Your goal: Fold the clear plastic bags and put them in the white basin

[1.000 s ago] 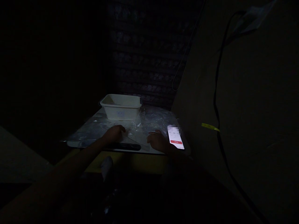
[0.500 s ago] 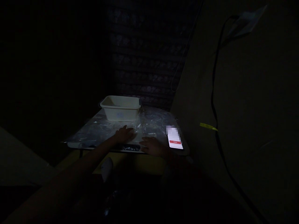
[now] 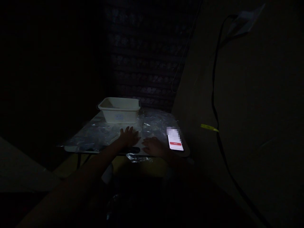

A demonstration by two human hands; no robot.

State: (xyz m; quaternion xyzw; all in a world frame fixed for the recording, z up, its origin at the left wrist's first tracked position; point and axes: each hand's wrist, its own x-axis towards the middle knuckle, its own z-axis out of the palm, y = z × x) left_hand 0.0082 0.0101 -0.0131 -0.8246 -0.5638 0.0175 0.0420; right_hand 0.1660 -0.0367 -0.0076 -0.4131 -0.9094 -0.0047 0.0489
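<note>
In dim light, a small table (image 3: 71, 148) is covered with clear plastic sheeting (image 3: 95, 132). My left hand (image 3: 128, 137) lies on the sheeting near the front edge, palm down, fingers spread. Just to its right, my right hand (image 3: 153, 146) rests at the same edge with its fingers stretched toward the left hand. Neither hand shows anything in it. A crumpled piece of the plastic (image 3: 137, 158) hangs over the front edge below my hands. Behind my left hand stands a cream plastic basin (image 3: 121, 116) with dark handles. A lit phone (image 3: 175, 145) lies right of my right hand.
A wall on the right carries a black cable (image 3: 215, 109) with a yellow tag (image 3: 209, 128) on it. Patterned dark slats or curtain (image 3: 147, 66) rise behind the table. Below the table's edge is a yellowish surface (image 3: 149, 167).
The plastic piece between my hands now hangs over the table's front edge, lower than before. My left hand's fingers are more spread. The whole view has shifted slightly.
</note>
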